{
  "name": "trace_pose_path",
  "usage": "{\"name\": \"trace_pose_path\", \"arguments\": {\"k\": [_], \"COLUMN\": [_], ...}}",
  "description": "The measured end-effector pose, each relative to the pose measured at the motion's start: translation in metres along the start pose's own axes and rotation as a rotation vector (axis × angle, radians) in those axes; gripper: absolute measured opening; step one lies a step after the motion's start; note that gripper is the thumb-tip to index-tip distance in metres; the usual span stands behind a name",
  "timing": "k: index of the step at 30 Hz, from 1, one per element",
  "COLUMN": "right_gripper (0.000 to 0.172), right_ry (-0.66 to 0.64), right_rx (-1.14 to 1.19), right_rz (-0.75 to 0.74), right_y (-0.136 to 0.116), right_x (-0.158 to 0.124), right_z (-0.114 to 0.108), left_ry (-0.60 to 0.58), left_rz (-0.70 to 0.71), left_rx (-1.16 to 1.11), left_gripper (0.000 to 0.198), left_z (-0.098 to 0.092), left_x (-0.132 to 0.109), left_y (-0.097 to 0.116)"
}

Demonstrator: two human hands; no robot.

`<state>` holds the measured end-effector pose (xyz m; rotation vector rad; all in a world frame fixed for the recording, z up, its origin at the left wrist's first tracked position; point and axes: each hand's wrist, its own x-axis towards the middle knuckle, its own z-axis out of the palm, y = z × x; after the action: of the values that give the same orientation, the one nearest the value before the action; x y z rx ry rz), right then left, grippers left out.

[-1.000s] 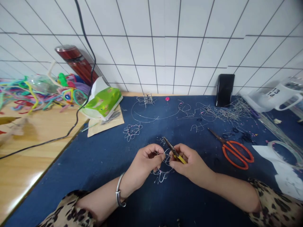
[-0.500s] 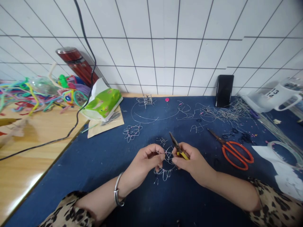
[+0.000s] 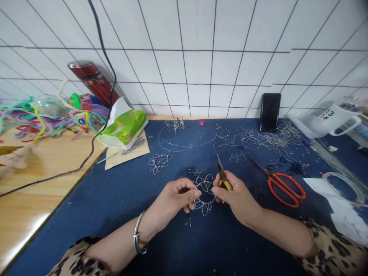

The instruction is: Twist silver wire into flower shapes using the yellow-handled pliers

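My left hand (image 3: 179,195) pinches the left side of a looped wire ring (image 3: 206,208) with small pink beads along it. On the ring's other side, my right hand (image 3: 234,193) is closed around pliers with yellow handles (image 3: 228,184), their dark jaws pointing up and away. Its thumb and fingertips also touch the ring's right edge. Small bent wire pieces (image 3: 194,173) lie just beyond the ring, and a short wire hook (image 3: 188,222) lies in front of it. A similar beaded wire flower (image 3: 160,163) rests flat to the left on the dark blue mat (image 3: 172,249).
Orange-handled scissors (image 3: 286,188) lie to the right. Behind them are a tangle of wire (image 3: 270,138) and a leaning phone (image 3: 269,112). A tissue pack (image 3: 126,128), a red flask (image 3: 93,80) and colourful pipe cleaners (image 3: 25,115) stand left; a white mug (image 3: 335,118) is far right.
My right hand has shifted slightly right, and the pliers now point more upright. The wire ring has opened out to view between my hands. My left hand still pinches it.
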<state>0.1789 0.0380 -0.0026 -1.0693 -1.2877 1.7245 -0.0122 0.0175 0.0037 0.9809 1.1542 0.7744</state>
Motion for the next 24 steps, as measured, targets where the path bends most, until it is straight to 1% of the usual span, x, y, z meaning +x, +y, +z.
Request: {"name": "trace_pose_path", "arguments": {"k": [3, 6, 9, 13, 16, 20, 22, 24], "right_gripper": [0.014, 0.014, 0.013, 0.012, 0.011, 0.012, 0.011, 0.011], "right_ry": [0.039, 0.062, 0.057, 0.026, 0.012, 0.013, 0.017, 0.016], "right_rx": [-0.037, -0.067, -0.097, -0.165, -0.198, -0.208, -0.22, -0.223], "right_rz": [-0.016, -0.028, -0.041, -0.067, -0.053, -0.031, -0.027, -0.029], "right_y": [0.0001, -0.0002, -0.001, -0.003, -0.0045, -0.0059, -0.0061, -0.0063], "right_x": [0.0005, 0.0009, 0.001, 0.0006, 0.0005, 0.0008, 0.0008, 0.0006], "right_z": [-0.0004, -0.0008, -0.0018, -0.0031, -0.0033, -0.0031, -0.0032, -0.0032], "left_ry": [0.008, -0.019, -0.055, -0.082, -0.043, 0.065, 0.084, 0.078], "left_rz": [-0.026, -0.031, -0.032, -0.023, 0.055, 0.171, 0.186, 0.184], "left_rx": [0.004, -0.019, -0.021, 0.013, 0.004, -0.074, -0.096, -0.104], "left_gripper": [0.025, 0.023, 0.023, 0.029, 0.026, 0.018, 0.015, 0.013], "left_z": [0.0005, 0.0012, 0.0012, 0.0005, 0.0, -0.0001, -0.0001, -0.0002], "left_x": [-0.0012, -0.0022, -0.0025, -0.0022, -0.0023, -0.003, -0.0031, -0.003], "left_y": [-0.0003, -0.0016, -0.0014, 0.0009, 0.002, 0.004, 0.0049, 0.005]}}
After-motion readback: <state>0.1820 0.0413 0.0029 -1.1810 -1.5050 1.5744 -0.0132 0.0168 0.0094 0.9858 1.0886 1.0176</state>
